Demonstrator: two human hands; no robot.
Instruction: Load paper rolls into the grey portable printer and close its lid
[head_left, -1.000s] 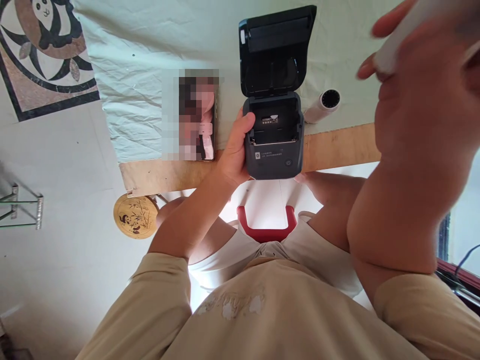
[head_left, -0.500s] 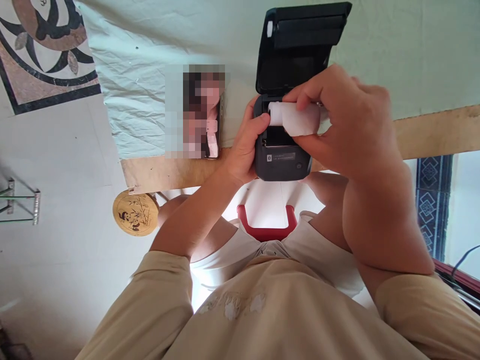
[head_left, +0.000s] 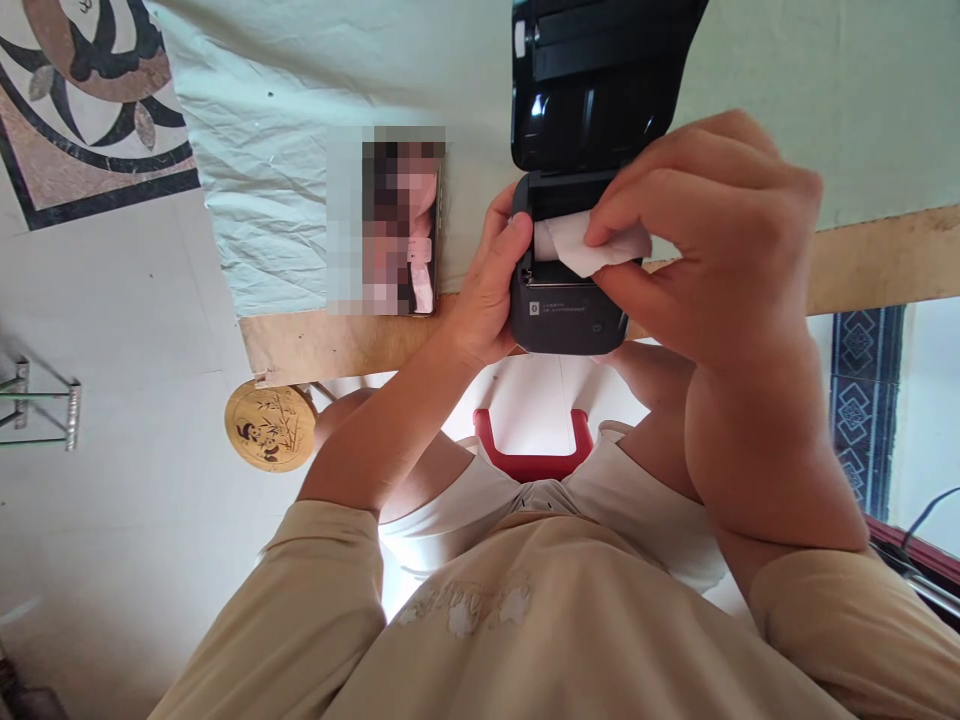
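Note:
A small black label printer (head_left: 570,325) is held at the table's front edge, its lid (head_left: 592,110) raised and tilted back. Wrapped round the printer's left side is my left hand (head_left: 491,280), with the thumb on the rim of the paper bay. A white paper roll (head_left: 546,240) lies in the bay, with its loose end lifted. Between thumb and fingers, my right hand (head_left: 697,240) pinches that paper end over the right part of the bay. The fingers hide the roll's right side.
Left of the printer, a phone (head_left: 424,280) lies on the pale green cloth (head_left: 285,200), its screen partly blurred. The wooden table edge (head_left: 322,345) runs in front. A round panda-decorated stool (head_left: 270,425) stands at lower left, and a red frame (head_left: 532,466) sits between the knees.
The paper roll sits lower in the printer bay, and its end is drawn out flatter. The printer has tilted, with its lid shifting up in view. My left thumb has moved up slightly.

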